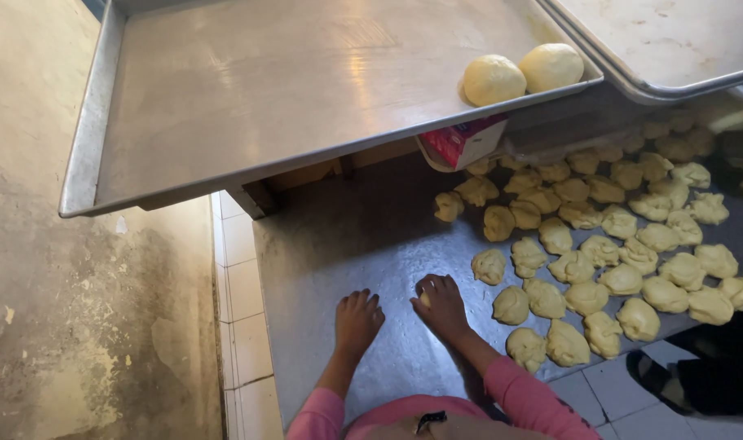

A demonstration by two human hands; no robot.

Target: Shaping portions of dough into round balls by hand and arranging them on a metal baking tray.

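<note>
The single view comes from a camera on the person's head, looking steeply down and forward over the dark counter (347,244). It sits close, with both forearms entering from the bottom edge. A metal tray (224,90) fills the upper frame, nearer the lens.

I am in a small bakery's work kitchen. Dozens of rough dough pieces (608,244) crowd my steel worktable (347,244), and big metal baking trays (249,90) sit on a rack above it, one bearing two rolled dough balls (522,75). White tiles (241,326) edge the counter beside a stained, worn wall (78,326).
</note>
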